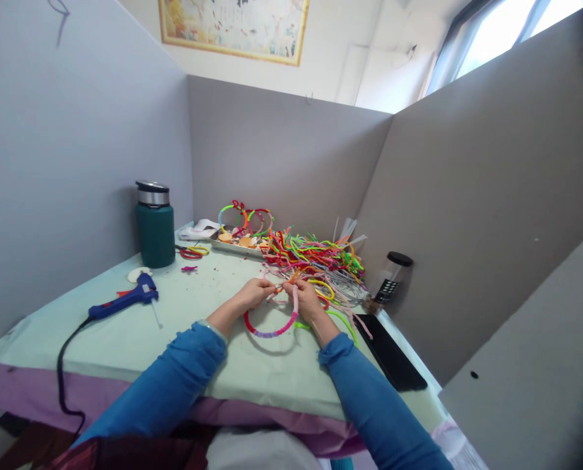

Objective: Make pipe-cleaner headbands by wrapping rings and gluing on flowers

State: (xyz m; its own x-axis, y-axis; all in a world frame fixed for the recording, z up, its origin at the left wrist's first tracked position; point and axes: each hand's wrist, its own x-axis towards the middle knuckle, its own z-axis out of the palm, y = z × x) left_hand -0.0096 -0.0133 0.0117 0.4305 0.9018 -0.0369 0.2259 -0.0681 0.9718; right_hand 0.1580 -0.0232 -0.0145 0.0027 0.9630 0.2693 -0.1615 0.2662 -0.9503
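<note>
Left hand [260, 294]: the fingertips are pinched narrow at an orange stem [294, 277]; the exact contact is too small to tell.
Right hand [305, 299]: thumb and fingers are closed on the pale pink end of the ring [270, 335], at about its 1 o'clock.
Ring: it is at 6 o'clock from the two grips — the red, purple and pink curve is below the fingers, over the pale cloth [100, 352].
Heap of stems [315, 251]: at 1 o'clock from the ring, many colours mixed.
Tray [237, 249]: at 11 o'clock, near the heap.
Bottle [155, 232]: at 10 o'clock, upright.
Glue gun [125, 301]: at 9 o'clock, well apart from both hands.
</note>
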